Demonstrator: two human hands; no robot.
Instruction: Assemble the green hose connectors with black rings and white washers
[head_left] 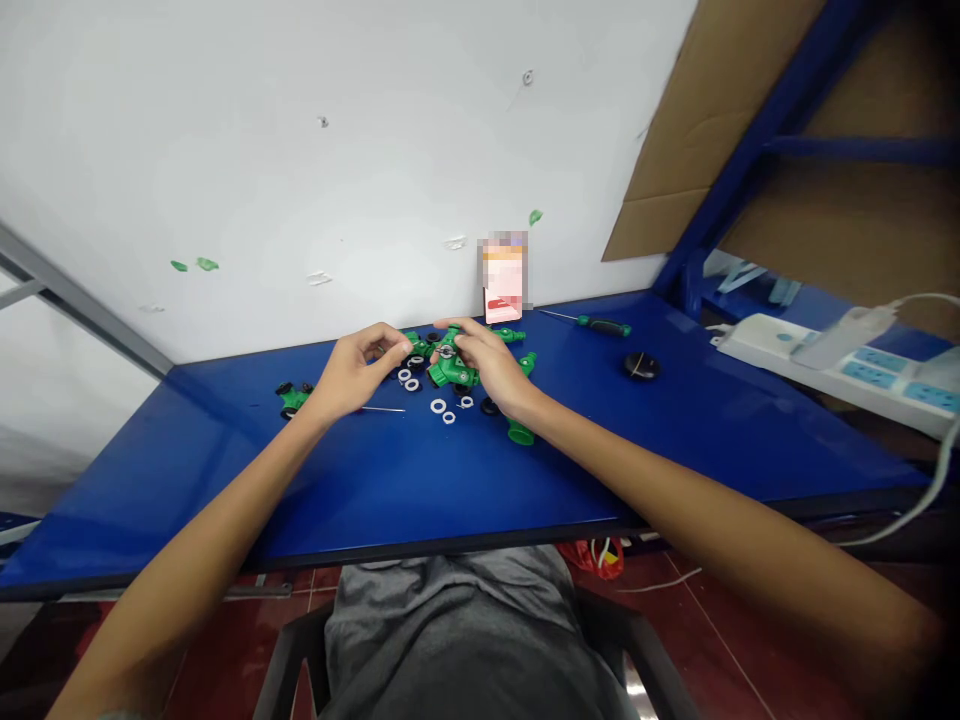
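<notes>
We have a green plastic pipe fitting (pixel 453 372) lying among other loose green fittings (pixel 521 432) on the blue table (pixel 225 480). Our right hand (pixel 487 365) is partly closed over it, with the fingers pinching its top. Our left hand (pixel 352 372) sits just left of the fitting, half open, its fingers curled toward it; we cannot tell whether they touch it. White washers (pixel 439 406) lie just in front of the fitting, and a screwdriver (pixel 604 325) lies well right of it.
</notes>
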